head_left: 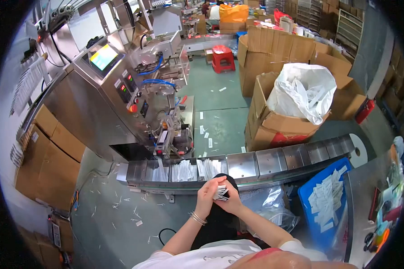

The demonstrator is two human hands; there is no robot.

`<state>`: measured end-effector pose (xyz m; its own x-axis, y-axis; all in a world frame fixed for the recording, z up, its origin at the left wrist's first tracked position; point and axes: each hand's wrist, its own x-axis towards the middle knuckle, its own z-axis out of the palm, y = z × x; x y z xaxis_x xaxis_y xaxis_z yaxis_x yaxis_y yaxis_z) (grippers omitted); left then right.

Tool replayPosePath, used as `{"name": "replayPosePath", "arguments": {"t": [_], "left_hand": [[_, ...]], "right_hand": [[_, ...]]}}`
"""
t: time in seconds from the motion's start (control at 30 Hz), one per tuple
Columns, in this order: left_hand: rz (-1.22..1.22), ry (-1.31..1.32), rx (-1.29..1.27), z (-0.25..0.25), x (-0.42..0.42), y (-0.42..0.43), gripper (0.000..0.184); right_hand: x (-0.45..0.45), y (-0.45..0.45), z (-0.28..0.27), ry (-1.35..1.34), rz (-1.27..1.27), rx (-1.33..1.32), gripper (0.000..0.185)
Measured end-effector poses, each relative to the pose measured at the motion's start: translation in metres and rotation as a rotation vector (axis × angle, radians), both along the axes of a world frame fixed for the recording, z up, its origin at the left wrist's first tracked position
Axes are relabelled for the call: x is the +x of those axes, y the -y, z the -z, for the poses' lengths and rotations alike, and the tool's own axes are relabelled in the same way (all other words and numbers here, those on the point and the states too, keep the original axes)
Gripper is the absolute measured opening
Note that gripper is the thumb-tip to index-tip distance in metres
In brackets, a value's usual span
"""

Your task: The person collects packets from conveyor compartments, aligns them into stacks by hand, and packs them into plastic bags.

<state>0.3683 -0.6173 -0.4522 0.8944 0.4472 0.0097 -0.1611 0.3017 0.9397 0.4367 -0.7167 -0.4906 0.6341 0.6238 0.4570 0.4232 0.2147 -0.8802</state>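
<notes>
Both hands meet over my lap, close to the near edge of the conveyor [242, 180]. My left hand [205, 198] and my right hand [231, 201] are closed around a bundle of thin white packets [221, 193], whose ends fan out between the fingers. What is printed on them is too small to read. Just beyond my hands, several conveyor compartments hold upright packets like these, including the pile of white packets [211, 168] nearest my hands and another pile [184, 171] to its left.
A steel machine with a lit screen [104, 58] stands left. Past the conveyor, a cardboard box [274, 127] holds a white plastic bag [303, 89]. At right are a blue tray [307, 197] of packets and a steel table [366, 188]. White pieces litter the floor.
</notes>
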Motion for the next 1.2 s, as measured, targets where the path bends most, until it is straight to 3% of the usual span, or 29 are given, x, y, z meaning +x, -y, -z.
{"name": "replayPosePath", "arguments": {"t": [0.13, 0.27, 0.37, 0.43, 0.5, 0.6, 0.67, 0.8, 1.03, 1.2], "left_hand": [[-0.031, -0.105, -0.054, 0.017, 0.006, -0.001, 0.03], [0.009, -0.046, -0.099, 0.022, 0.005, -0.002, 0.028], [0.058, -0.031, -0.041, 0.019, 0.003, -0.003, 0.028], [0.1, -0.034, -0.148, 0.019, 0.003, -0.011, 0.029], [0.104, -0.012, -0.147, 0.016, 0.002, -0.012, 0.03], [0.121, 0.021, -0.121, 0.018, 0.0, -0.01, 0.033], [0.074, -0.023, -0.038, 0.021, 0.0, -0.005, 0.034], [0.055, -0.021, -0.126, 0.011, -0.001, 0.001, 0.036], [0.092, -0.036, 0.041, 0.019, 0.007, 0.003, 0.042], [0.093, -0.047, -0.016, 0.027, 0.006, 0.006, 0.047]], "right_hand": [[0.011, 0.003, 0.005, 0.158, -0.018, 0.004, 0.055], [0.014, 0.002, 0.011, 0.238, -0.011, 0.019, 0.058], [0.012, 0.001, 0.007, 0.208, -0.019, -0.015, 0.055], [0.011, 0.0, 0.007, 0.202, -0.018, -0.043, 0.053], [0.008, -0.001, 0.012, 0.005, -0.051, -0.054, 0.048], [0.009, -0.001, 0.015, -0.065, 0.024, -0.074, 0.043], [0.011, -0.001, 0.012, 0.004, -0.027, -0.059, 0.041], [0.01, 0.001, 0.004, 0.0, -0.095, 0.008, 0.041], [0.01, 0.0, 0.005, 0.133, 0.078, 0.102, 0.05], [0.001, -0.002, 0.02, -0.002, 0.134, 0.086, 0.048]]}}
